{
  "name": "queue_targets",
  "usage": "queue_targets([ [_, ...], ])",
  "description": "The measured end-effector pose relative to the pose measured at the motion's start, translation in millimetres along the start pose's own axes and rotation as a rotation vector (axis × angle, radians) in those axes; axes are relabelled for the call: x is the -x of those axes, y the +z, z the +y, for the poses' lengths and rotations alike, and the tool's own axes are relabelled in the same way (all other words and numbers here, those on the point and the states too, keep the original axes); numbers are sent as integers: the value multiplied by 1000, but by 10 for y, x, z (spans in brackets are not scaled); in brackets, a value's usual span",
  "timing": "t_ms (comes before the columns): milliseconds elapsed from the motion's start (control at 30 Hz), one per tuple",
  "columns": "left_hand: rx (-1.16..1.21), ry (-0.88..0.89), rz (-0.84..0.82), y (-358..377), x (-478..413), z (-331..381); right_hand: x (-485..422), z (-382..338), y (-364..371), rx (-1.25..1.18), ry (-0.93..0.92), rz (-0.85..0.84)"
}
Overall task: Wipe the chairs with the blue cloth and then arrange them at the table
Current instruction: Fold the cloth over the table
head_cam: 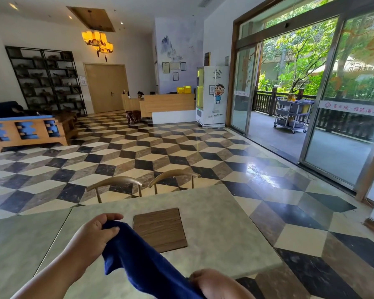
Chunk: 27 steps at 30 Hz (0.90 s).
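A dark blue cloth [138,262] is stretched between both my hands above the pale marble table [220,223]. My left hand [95,234] pinches its upper end between thumb and fingers. My right hand [216,284] grips its lower end at the bottom edge of the view. Two chairs with curved wooden backrests stand pushed in at the table's far side: one chair [115,182] on the left, the other chair [175,174] on the right. Only their backrests and upper posts show; the seats are hidden behind the table.
A brown wooden square panel [160,228] lies on the table. A second table top [20,238] adjoins on the left. Checkered tile floor [138,152] spreads beyond. Further off are a wooden sofa [28,130], a reception counter [166,104], a vending machine [212,96] and open glass sliding doors [311,93].
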<state>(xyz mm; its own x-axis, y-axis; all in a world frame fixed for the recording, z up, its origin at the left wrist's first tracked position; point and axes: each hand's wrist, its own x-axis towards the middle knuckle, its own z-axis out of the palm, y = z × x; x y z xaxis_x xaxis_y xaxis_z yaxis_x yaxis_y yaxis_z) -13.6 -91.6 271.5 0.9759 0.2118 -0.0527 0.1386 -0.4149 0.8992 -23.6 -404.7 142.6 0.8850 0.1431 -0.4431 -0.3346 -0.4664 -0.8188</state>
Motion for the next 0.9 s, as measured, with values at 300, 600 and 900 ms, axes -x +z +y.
queue_targets([
  [300, -369, 10, 52, -425, -278, -408, -193, -369, -176, -390, -110, 275],
  [600, -589, 39, 84, -882, -422, -602, -169, -1015, -68, -679, -186, 268],
  [900, -586, -33, -60, -733, -379, -465, -236, -1308, 514, -591, -168, 265],
])
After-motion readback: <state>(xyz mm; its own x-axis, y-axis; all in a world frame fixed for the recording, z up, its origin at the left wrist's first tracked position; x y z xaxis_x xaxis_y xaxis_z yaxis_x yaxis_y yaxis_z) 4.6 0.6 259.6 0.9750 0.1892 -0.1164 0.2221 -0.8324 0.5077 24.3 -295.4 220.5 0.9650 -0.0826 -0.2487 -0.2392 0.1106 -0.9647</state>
